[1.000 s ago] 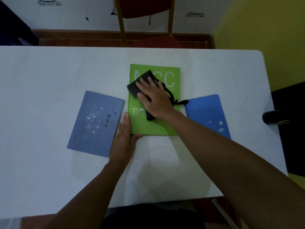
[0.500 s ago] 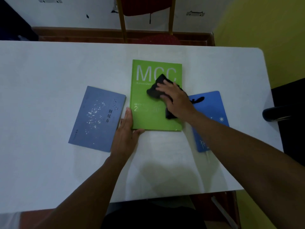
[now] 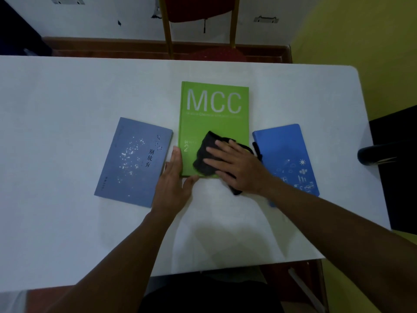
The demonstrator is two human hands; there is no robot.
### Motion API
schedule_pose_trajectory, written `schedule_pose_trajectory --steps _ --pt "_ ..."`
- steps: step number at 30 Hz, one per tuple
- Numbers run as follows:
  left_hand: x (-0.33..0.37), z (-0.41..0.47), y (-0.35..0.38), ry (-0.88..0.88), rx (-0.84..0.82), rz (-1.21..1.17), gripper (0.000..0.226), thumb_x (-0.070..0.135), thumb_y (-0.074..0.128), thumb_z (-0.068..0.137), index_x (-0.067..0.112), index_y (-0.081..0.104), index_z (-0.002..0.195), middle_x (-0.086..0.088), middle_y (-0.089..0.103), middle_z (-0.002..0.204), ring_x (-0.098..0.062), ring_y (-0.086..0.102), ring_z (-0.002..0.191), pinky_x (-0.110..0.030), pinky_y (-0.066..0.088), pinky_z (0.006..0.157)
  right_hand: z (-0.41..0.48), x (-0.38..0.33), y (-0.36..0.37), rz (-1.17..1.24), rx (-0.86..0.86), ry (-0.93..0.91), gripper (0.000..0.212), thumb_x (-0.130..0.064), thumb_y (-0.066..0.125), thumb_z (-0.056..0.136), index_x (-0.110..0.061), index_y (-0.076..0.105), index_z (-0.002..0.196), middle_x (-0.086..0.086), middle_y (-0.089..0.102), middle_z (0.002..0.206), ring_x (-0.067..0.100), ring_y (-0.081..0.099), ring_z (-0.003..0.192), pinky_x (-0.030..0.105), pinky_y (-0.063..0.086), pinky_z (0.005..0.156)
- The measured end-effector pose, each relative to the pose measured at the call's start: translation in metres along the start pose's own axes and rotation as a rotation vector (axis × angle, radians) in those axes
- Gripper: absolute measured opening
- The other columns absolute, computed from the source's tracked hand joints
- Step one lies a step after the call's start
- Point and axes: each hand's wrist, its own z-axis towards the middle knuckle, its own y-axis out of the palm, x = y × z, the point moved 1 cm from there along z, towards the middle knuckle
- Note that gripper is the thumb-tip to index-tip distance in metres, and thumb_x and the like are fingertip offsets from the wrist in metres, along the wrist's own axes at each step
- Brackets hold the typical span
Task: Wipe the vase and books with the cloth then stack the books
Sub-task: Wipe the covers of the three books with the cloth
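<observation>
Three books lie side by side on the white table [image 3: 67,98]. The green book [image 3: 214,123] marked MCC is in the middle, a grey-blue book [image 3: 133,161] lies to its left and a bright blue book [image 3: 286,152] to its right. My right hand [image 3: 237,168] presses a black cloth [image 3: 207,152] flat onto the green book's lower right part. My left hand [image 3: 176,184] rests flat against that book's lower left corner, fingers apart, holding nothing. No vase is in view.
A red chair [image 3: 203,10] with wooden legs stands beyond the table's far edge. A dark chair armrest [image 3: 379,154] sits past the right edge. The table's near edge is close to my body.
My right hand slid the cloth from the green book's upper right down to its lower part, uncovering the MCC letters. My left hand stayed at the corner.
</observation>
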Motion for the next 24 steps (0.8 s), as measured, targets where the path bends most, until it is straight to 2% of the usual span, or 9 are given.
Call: schedule_pose_trajectory --steps 3,5,9,11,15,18,21,24 --pt "0.000 0.001 0.002 -0.002 -0.014 0.002 0.095 0.029 0.074 0.093 0.017 0.010 0.163 -0.008 0.025 0.168 -0.037 0.036 0.148 -0.058 0.040 0.114 0.007 0.028 -0.014 -0.082 -0.046 0.134 0.046 -0.032 0.045 0.109 -0.024 0.048 0.154 0.003 0.034 0.167 0.025 0.025 0.158 0.051 0.027 0.125" --pt "-0.003 0.001 0.003 -0.016 -0.013 -0.003 0.092 0.030 0.070 0.096 0.021 0.007 0.163 -0.008 0.027 0.168 -0.041 0.039 0.145 -0.063 0.044 0.109 0.030 0.038 -0.016 -0.152 -0.057 0.240 0.048 -0.035 0.036 0.111 -0.024 0.041 0.157 0.003 0.029 0.169 0.025 0.021 0.159 0.051 0.025 0.125" --pt "0.001 0.000 0.003 -0.031 0.011 0.008 0.083 0.033 0.061 0.101 0.020 0.008 0.163 -0.010 0.028 0.167 -0.042 0.043 0.143 -0.062 0.044 0.109 0.068 0.031 -0.005 -0.108 -0.020 0.402 0.048 -0.034 0.035 0.110 -0.018 0.044 0.155 0.005 0.032 0.168 0.029 0.023 0.158 0.057 0.022 0.126" --pt "0.006 -0.001 0.003 -0.031 0.036 0.006 0.076 0.032 0.057 0.103 0.015 0.013 0.163 -0.010 0.024 0.168 -0.036 0.034 0.149 -0.057 0.037 0.117 0.064 0.016 0.003 -0.061 0.012 0.369 0.047 -0.031 0.040 0.109 -0.015 0.048 0.153 0.007 0.038 0.165 0.031 0.026 0.157 0.057 0.022 0.126" --pt "0.016 0.001 0.008 -0.053 0.093 -0.014 0.073 0.026 0.059 0.103 0.008 0.018 0.161 -0.010 0.023 0.168 -0.029 0.028 0.152 -0.050 0.030 0.122 0.035 -0.004 0.010 -0.006 -0.044 0.113 0.047 -0.028 0.050 0.107 -0.013 0.051 0.151 0.007 0.042 0.163 0.029 0.029 0.156 0.053 0.023 0.127" --pt "0.013 0.003 0.011 -0.067 0.084 -0.004 0.076 0.025 0.061 0.102 0.010 0.017 0.161 -0.007 0.021 0.169 -0.027 0.026 0.153 -0.043 0.023 0.123 0.027 0.009 0.006 0.001 -0.059 0.085 0.045 -0.026 0.049 0.107 -0.012 0.053 0.150 0.007 0.044 0.161 0.027 0.033 0.154 0.050 0.028 0.126" --pt "0.012 0.005 0.012 -0.079 0.094 0.003 0.077 0.026 0.061 0.101 0.012 0.016 0.162 -0.004 0.019 0.169 -0.020 0.021 0.153 -0.033 0.014 0.121 0.047 0.036 -0.001 -0.001 -0.028 0.245 0.044 -0.025 0.044 0.108 -0.010 0.054 0.148 0.007 0.047 0.160 0.027 0.037 0.152 0.051 0.031 0.124" --pt "0.013 0.005 0.013 -0.098 0.086 -0.001 0.078 0.030 0.059 0.102 0.016 0.012 0.162 0.000 0.014 0.170 -0.005 0.010 0.144 -0.030 0.010 0.119 0.104 0.062 -0.014 0.059 -0.066 0.507 0.050 -0.030 0.033 0.111 -0.012 0.041 0.156 0.006 0.032 0.168 0.027 0.022 0.158 0.054 0.021 0.127"
